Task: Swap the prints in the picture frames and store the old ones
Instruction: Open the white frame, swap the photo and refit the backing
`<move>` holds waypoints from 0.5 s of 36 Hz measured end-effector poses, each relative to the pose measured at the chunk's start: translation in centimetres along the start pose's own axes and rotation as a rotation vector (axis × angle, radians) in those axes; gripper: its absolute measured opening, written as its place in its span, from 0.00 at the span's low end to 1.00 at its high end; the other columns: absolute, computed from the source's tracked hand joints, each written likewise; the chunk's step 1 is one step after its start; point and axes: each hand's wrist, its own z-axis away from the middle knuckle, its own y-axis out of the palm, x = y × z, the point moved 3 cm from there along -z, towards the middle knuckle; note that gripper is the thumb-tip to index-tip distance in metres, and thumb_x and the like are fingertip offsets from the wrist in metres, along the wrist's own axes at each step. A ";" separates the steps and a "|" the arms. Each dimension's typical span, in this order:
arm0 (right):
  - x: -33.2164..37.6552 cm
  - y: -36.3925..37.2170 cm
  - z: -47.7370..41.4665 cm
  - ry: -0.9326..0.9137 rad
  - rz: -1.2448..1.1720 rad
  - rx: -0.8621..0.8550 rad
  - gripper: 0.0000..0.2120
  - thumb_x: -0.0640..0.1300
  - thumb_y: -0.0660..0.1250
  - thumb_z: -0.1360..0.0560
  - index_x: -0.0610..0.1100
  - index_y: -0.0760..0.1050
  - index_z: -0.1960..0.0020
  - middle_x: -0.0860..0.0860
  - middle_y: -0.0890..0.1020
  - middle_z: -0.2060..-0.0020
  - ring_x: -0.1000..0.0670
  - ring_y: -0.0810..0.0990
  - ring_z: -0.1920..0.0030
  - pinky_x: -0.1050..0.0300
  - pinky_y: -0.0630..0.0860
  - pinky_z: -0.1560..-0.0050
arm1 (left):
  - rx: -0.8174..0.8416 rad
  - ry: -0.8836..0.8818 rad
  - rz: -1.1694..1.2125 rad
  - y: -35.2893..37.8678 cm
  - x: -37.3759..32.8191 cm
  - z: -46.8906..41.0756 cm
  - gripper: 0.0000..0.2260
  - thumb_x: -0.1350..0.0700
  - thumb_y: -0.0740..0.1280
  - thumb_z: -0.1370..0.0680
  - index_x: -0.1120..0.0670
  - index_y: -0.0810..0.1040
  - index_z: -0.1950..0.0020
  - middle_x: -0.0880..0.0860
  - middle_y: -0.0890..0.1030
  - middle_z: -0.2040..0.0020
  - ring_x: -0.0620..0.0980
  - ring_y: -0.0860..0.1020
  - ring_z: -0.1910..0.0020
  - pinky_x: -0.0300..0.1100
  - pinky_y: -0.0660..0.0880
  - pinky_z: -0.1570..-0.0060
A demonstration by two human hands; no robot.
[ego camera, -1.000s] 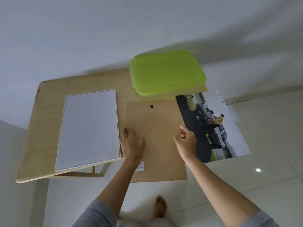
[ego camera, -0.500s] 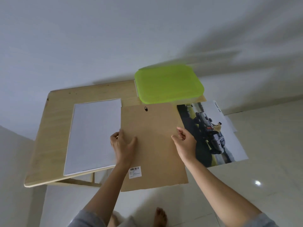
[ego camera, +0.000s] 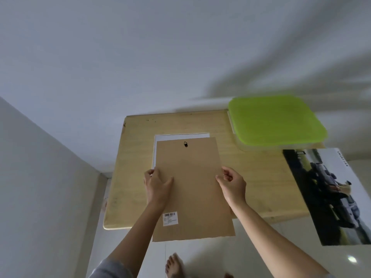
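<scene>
We held the brown backing board point(ego camera: 192, 187) in mid-picture by its long edges. Our left hand point(ego camera: 157, 186) had its thumb on top and fingers curled round one edge, while our right hand point(ego camera: 232, 183) pinched the other, seemingly to square it over the white frame point(ego camera: 180, 135) peeking out above it on the table point(ego camera: 136, 157). The car print point(ego camera: 331, 195) lay at far right, below the green-lidded box point(ego camera: 275, 121), probably kept aside.

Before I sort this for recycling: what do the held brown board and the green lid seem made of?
The brown board: probably hardboard or stiff card, matte, even tan, with a slightly ragged near edge. The green lid: looks like smooth translucent plastic, with rounded moulded corners; blur hides finer detail.
</scene>
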 end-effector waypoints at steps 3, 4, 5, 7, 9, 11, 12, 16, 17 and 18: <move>0.0 1.2 -0.7 0.022 0.020 -0.041 0.17 0.34 0.67 0.29 0.39 0.76 0.41 0.49 0.79 0.56 0.51 0.76 0.55 0.62 0.71 0.50 | 0.059 0.019 -0.031 -0.3 0.5 -1.6 0.21 0.56 0.69 0.26 0.63 0.70 0.36 0.56 0.66 0.36 0.55 0.66 0.36 0.41 0.65 0.42; 0.0 1.4 -0.9 0.024 0.025 -0.054 0.17 0.34 0.67 0.29 0.39 0.76 0.41 0.49 0.79 0.56 0.51 0.76 0.55 0.62 0.71 0.50 | 0.084 0.026 -0.035 -0.3 0.5 -2.0 0.20 0.56 0.68 0.26 0.63 0.70 0.37 0.56 0.66 0.36 0.55 0.66 0.37 0.43 0.66 0.41; 0.0 1.5 -1.2 0.024 0.032 -0.065 0.16 0.34 0.67 0.29 0.39 0.77 0.41 0.49 0.79 0.56 0.51 0.76 0.55 0.61 0.71 0.50 | 0.107 0.034 -0.038 -0.2 0.5 -2.3 0.19 0.57 0.68 0.26 0.63 0.70 0.38 0.56 0.65 0.36 0.55 0.66 0.37 0.43 0.66 0.41; 0.0 1.7 -1.7 0.022 0.045 -0.090 0.15 0.34 0.68 0.29 0.38 0.77 0.42 0.49 0.79 0.57 0.51 0.76 0.56 0.61 0.71 0.51 | 0.144 0.046 -0.037 0.0 0.6 -2.8 0.18 0.58 0.67 0.26 0.64 0.70 0.39 0.56 0.65 0.36 0.55 0.66 0.37 0.41 0.65 0.43; 0.0 1.9 -2.1 0.021 0.053 -0.113 0.15 0.34 0.68 0.29 0.38 0.77 0.43 0.49 0.79 0.58 0.51 0.76 0.57 0.62 0.71 0.53 | 0.166 0.057 -0.033 0.3 0.6 -3.1 0.16 0.59 0.67 0.26 0.63 0.71 0.41 0.55 0.65 0.37 0.55 0.67 0.38 0.39 0.64 0.44; 0.1 2.3 -2.4 0.019 0.060 -0.123 0.14 0.34 0.68 0.29 0.38 0.78 0.43 0.49 0.79 0.59 0.51 0.75 0.58 0.65 0.71 0.57 | 0.165 0.061 -0.026 0.5 0.9 -3.5 0.13 0.60 0.67 0.27 0.63 0.72 0.45 0.55 0.66 0.39 0.55 0.67 0.39 0.39 0.65 0.44; 0.1 2.5 -2.5 0.021 0.062 -0.122 0.14 0.34 0.68 0.29 0.37 0.77 0.43 0.49 0.79 0.59 0.51 0.75 0.58 0.64 0.71 0.57 | 0.161 0.065 -0.028 0.5 1.0 -3.6 0.12 0.61 0.67 0.27 0.63 0.72 0.45 0.56 0.66 0.39 0.55 0.67 0.39 0.38 0.64 0.44; -0.2 3.3 -2.5 0.033 0.103 -0.120 0.15 0.34 0.68 0.29 0.37 0.77 0.43 0.48 0.79 0.58 0.51 0.75 0.57 0.61 0.69 0.53 | 0.159 0.097 -0.074 0.6 1.4 -3.8 0.14 0.63 0.65 0.26 0.65 0.70 0.42 0.57 0.65 0.35 0.54 0.64 0.36 0.39 0.63 0.39; -0.4 3.5 -2.5 0.034 0.110 -0.122 0.15 0.34 0.68 0.29 0.37 0.77 0.43 0.48 0.79 0.58 0.51 0.75 0.57 0.61 0.69 0.53 | 0.157 0.110 -0.103 0.7 1.6 -3.8 0.16 0.62 0.64 0.26 0.65 0.70 0.40 0.58 0.65 0.34 0.55 0.62 0.34 0.42 0.63 0.36; -0.5 3.6 -2.4 0.037 0.114 -0.125 0.14 0.33 0.68 0.29 0.37 0.77 0.43 0.48 0.78 0.59 0.51 0.75 0.57 0.61 0.69 0.53 | 0.156 0.121 -0.133 0.7 1.7 -3.7 0.17 0.62 0.64 0.27 0.64 0.69 0.38 0.57 0.65 0.32 0.55 0.61 0.33 0.45 0.63 0.34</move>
